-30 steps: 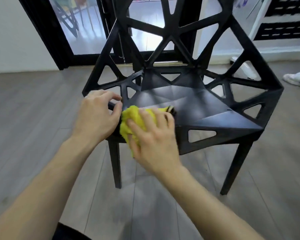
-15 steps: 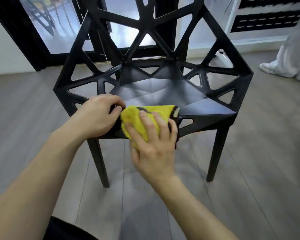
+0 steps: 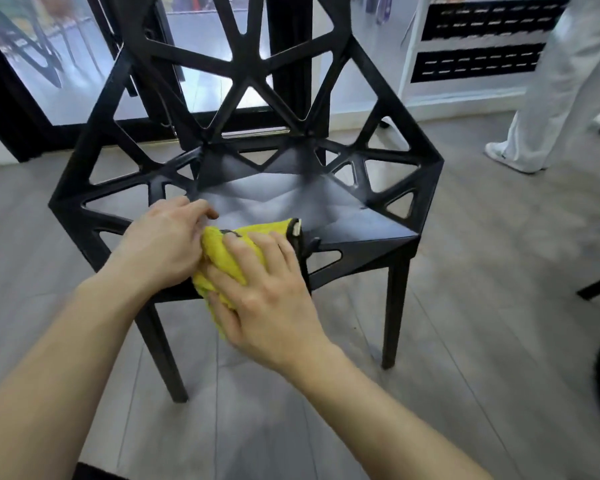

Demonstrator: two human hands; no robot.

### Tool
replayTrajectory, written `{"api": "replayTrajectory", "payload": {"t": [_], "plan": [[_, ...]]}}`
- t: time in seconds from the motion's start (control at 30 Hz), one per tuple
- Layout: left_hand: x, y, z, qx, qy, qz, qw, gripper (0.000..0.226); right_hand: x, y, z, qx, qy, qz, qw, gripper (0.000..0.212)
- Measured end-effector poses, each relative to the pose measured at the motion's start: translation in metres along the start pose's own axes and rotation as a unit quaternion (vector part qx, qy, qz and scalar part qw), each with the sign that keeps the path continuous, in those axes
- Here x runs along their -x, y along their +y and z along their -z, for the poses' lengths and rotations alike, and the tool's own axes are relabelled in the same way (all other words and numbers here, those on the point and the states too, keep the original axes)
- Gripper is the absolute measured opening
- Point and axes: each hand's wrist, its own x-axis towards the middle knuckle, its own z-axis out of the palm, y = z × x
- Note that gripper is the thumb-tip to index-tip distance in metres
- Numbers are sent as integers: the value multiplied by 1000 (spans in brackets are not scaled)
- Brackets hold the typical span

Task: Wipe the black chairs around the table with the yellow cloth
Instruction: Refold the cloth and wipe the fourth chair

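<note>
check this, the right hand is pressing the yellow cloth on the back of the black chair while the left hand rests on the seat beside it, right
Not quite. The head view shows the right hand pressing the yellow cloth on the front edge of the black chair seat, not on its back. The left hand does rest on the seat beside it.

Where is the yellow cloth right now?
In the head view the yellow cloth lies on the front edge of the black chair, pressed under the right hand, with the left hand touching its left side.

No readable text, labels or numbers
</note>
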Motion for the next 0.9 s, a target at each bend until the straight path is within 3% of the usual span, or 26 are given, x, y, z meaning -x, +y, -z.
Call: {"api": "replayTrajectory", "payload": {"t": [0.1,0.27,0.37,0.47,0.57,0.63,0.7,0.77,0.83,0.9], "plan": [[-8,-2,-4,5,-3,12,1000,32,2,53,29,3,-44,32,999,29],[-10,5,-6,8,-26,4,1000,42,-27,183,87,130,-67,-186,971,22],[-14,5,-4,20,-20,6,1000,47,-40,143,70,104,-118,-171,973,26],[-21,3,-8,29,-12,19,999,42,-33,85,61,-24,-192,-38,980,30],[-27,1,-10,49,12,18,999,33,-42,100,70,-94,-264,43,959,33],[-30,0,-10,48,26,17,998,27,-64,142,63,-60,-295,-1,954,33],[-33,-2,-10,48,32,6,998,26,-91,194,44,47,-282,-100,953,36],[-36,-7,-13,45,40,-6,998,24,-113,200,18,147,-295,-157,931,40],[-44,-17,-12,25,45,-13,999,25,-121,161,-5,123,-307,-138,934,40],[-56,-35,-11,-16,39,-23,999,35,-117,109,-9,-8,-305,-53,951,39]]}}
